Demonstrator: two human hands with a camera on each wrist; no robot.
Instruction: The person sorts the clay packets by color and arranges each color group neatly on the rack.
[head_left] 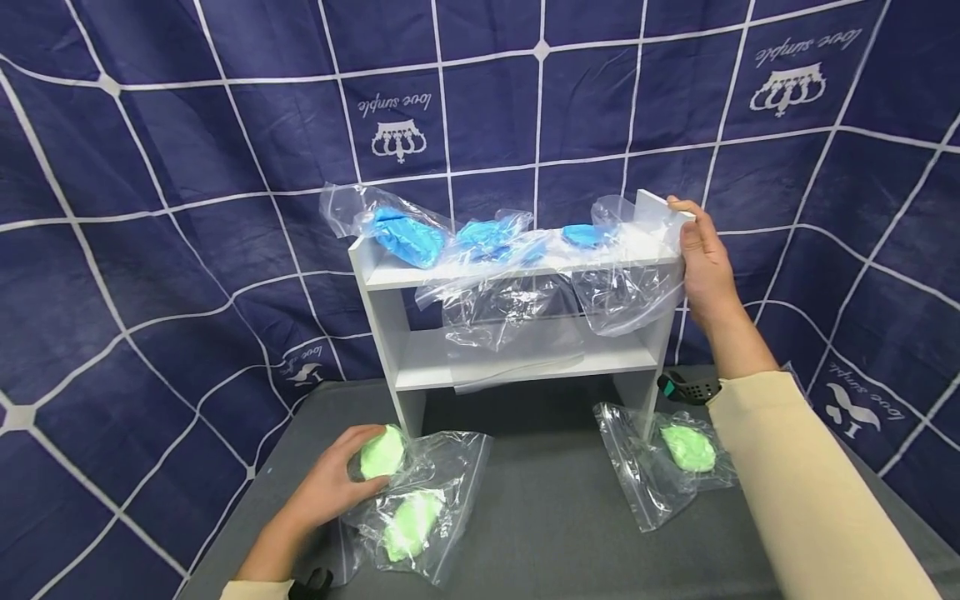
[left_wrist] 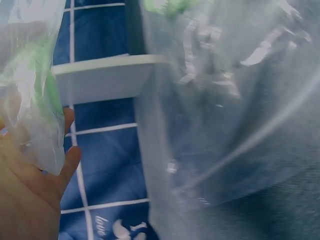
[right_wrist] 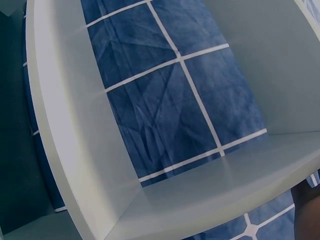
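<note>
My left hand (head_left: 330, 479) grips a clear plastic bag with a light green lump (head_left: 382, 454), thumb and fingers round its sides. Close below, a second clear bag holds another green lump (head_left: 411, 525) on the dark tabletop. In the left wrist view, the gripped bag (left_wrist: 35, 90) covers part of the fingers. At the upper right, my right hand (head_left: 707, 271) holds the top of the side panel of a white two-tier shelf (head_left: 630, 360). Its wrist view shows mostly the shelf's boards (right_wrist: 170, 207), with a dark bit of the hand at the lower right edge.
Several clear bags with blue lumps (head_left: 408, 237) lie along the top tier, some drooping over its front edge. A bag with a green lump (head_left: 688, 448) lies by the shelf's right foot. Behind hangs a navy cloth (head_left: 495, 108) with white lines; the dark tabletop (head_left: 555, 517) spreads in front.
</note>
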